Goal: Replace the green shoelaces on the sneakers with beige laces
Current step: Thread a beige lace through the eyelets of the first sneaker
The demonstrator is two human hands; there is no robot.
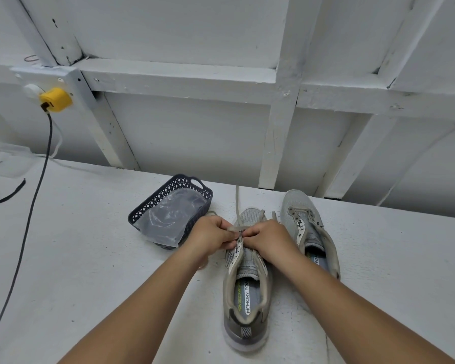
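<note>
Pinching the beige lace [237, 228] over the near sneaker [246, 287], the left hand [212, 236] and right hand [267, 239] are meeting at its front eyelets, fingers curled tight on the lace. Beyond the grip, one lace end is running away across the table [90, 258]. The second sneaker [304, 219] is lying just right of the grip, the dark basket [153, 206] left and farther.

Two grey mesh sneakers, toes at twelve o'clock. Near sneaker [247, 292] upright, heel at six, insole reading "MEMORY FOAM" — beige lace [237, 206] threaded at the front eyelets, one end trailing toward twelve across the table. Second sneaker [304, 222] just beside at two o'clock, eyelets bare — no lace visible.
</note>
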